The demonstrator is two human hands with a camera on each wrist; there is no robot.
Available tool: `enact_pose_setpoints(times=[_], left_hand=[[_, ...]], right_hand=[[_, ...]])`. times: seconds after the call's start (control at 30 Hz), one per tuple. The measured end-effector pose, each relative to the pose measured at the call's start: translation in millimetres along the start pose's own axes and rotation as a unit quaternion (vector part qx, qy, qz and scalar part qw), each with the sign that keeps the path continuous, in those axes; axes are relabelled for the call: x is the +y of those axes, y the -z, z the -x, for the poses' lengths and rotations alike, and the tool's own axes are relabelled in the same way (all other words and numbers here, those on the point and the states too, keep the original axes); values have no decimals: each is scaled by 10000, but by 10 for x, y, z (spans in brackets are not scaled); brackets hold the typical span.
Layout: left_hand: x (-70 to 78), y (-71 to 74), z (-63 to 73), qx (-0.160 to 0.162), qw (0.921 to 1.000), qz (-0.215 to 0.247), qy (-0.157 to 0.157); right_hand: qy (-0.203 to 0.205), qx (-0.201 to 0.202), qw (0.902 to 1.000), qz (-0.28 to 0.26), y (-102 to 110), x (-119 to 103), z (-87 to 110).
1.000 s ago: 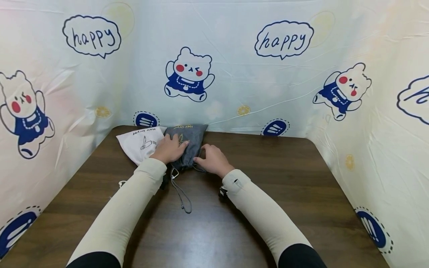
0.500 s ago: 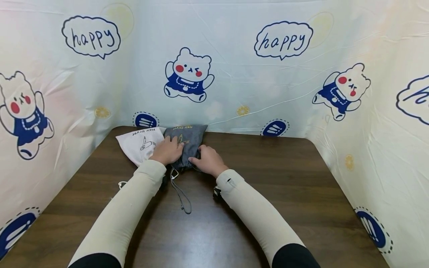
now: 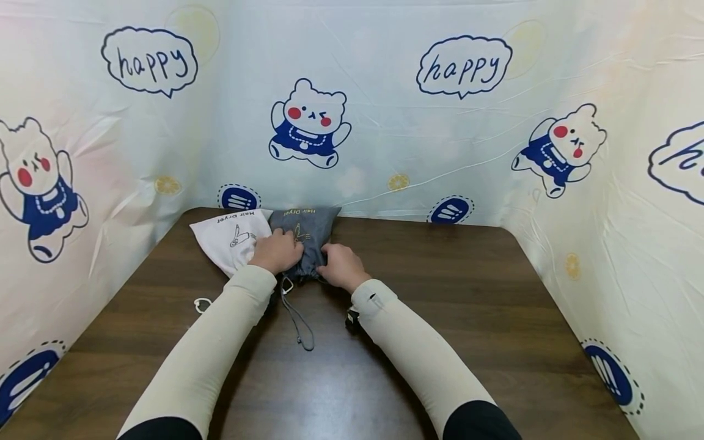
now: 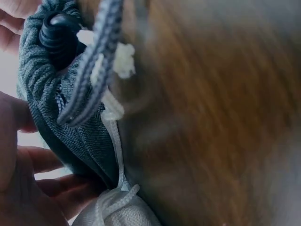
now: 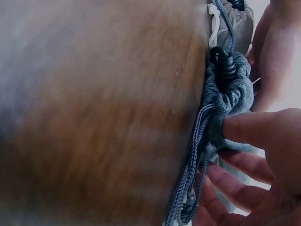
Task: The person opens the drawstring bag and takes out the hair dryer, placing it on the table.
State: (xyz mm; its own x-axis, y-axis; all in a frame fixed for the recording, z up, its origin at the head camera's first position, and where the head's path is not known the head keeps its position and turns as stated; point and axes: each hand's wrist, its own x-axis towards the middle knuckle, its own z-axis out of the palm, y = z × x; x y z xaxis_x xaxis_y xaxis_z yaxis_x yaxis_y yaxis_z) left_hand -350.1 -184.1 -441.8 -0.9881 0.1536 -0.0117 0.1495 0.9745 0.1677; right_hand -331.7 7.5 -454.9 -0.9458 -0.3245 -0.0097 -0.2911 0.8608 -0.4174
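Note:
A grey drawstring bag (image 3: 324, 221) printed "Hair Dryer" lies at the table's far left, its gathered mouth towards me. My left hand (image 3: 277, 250) bends its fingers onto the bag's left part and grips the cloth. At the right side near the mouth, my right hand (image 3: 342, 267) pinches the fabric, thumb against the gathered rim and fingers behind in the right wrist view. A black ribbed piece (image 5: 226, 66) shows in the mouth. The grey drawcord (image 3: 299, 328) trails down the table in a loop. Left of it lies a white drawstring bag (image 3: 220, 235), partly behind my left hand.
The brown wooden table (image 3: 467, 293) carries both bags near its back edge. White cord (image 3: 201, 304) from the white bag lies beside my left sleeve. A printed curtain (image 3: 379, 122) encloses the back and sides.
My left hand has drawn its spread fingers in on the grey bag. My right hand has shifted slightly left onto the bag's edge. The grey bag's near part looks more bunched.

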Motion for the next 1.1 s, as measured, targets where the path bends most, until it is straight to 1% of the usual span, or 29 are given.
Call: enact_pose_setpoints(times=[0.1, 0.2, 0.43, 0.6, 0.73, 0.93, 1.1], left_hand=[[32, 20, 34, -85, 10000, -17, -10], [48, 28, 31, -160, 9999, -17, -13], [52, 27, 0, -53, 9999, -157, -33], [54, 39, 8, -68, 9999, 15, -81], [60, 33, 29, -71, 9997, 215, -29], [82, -6, 49, -191, 9995, 256, -6], [109, 7, 59, -154, 9996, 224, -74]], right_hand=[[-26, -110, 9999, 121, 8, -5, 22], [-4, -193, 9994, 301, 27, -4, 39], [112, -269, 9973, 672, 68, 5, 80], [279, -215, 9956, 866, 99, 22, 117], [422, -148, 9936, 1036, 121, 42, 138], [359, -171, 9926, 1143, 123, 94, 181], [312, -200, 9924, 1175, 153, 107, 215]])
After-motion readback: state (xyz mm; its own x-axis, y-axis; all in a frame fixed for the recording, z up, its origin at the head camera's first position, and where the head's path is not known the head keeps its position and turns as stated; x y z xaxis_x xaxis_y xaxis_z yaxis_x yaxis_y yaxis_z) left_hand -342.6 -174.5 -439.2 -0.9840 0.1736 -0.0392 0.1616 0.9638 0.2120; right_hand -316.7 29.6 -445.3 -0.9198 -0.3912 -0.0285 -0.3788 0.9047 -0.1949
